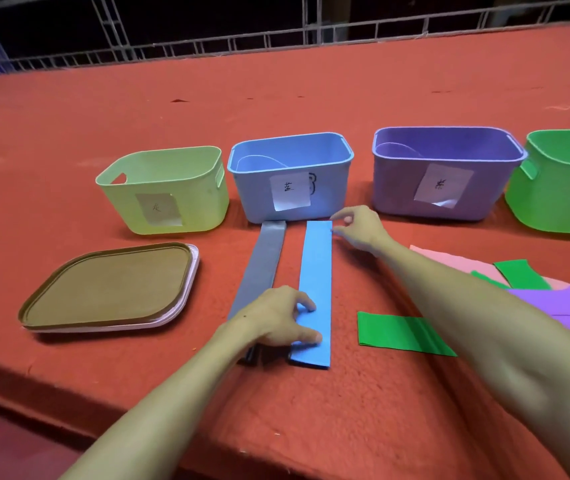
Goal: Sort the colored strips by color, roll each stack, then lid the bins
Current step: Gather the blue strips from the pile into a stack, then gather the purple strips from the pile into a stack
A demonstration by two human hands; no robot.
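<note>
Blue strip (pixel 316 271): fingertips of left hand (pixel 276 317), pinch of right hand (pixel 359 227)

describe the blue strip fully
The blue strip is long, flat, light blue, like thin foam; its near end shows a stacked edge. It lies lengthwise on the red table, beside the grey strip, far end near the blue bin. The left hand presses its near end; the right hand pinches its far corner.

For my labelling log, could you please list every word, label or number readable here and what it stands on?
Light green bin label: one handwritten character, too faint to read.
Blue bin label: one handwritten character, too blurred.
Purple bin label: one handwritten character, too blurred.
No other text.
</note>
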